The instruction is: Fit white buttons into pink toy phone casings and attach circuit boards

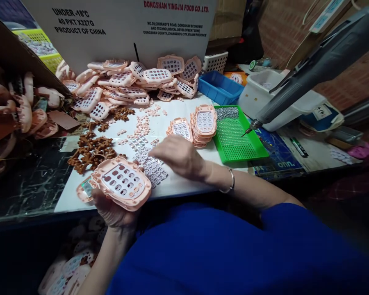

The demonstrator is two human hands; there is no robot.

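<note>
My left hand (115, 213) grips a pink plastic toy phone shell (143, 186) from below, its inner side up. A pale panel with rows of button holes lies inside it, and a few small pieces sit at its near right end. My right hand (181, 157) hovers over or touches the small pale purple buttons (153, 170) spread on the white sheet; its fingers are curled closed, and what they hold is hidden. Several small pink buttons (142, 127) lie beyond. Left of them is a heap of brown plastic pieces (94, 151).
Stacked shells (204, 121) stand beside a green tray (241, 139) with screws. An electric screwdriver (298, 78) hangs above the tray. More pink shells (119, 82) are piled against a white carton (123, 37). A blue bin (218, 92) and white tub (258, 92) stand behind.
</note>
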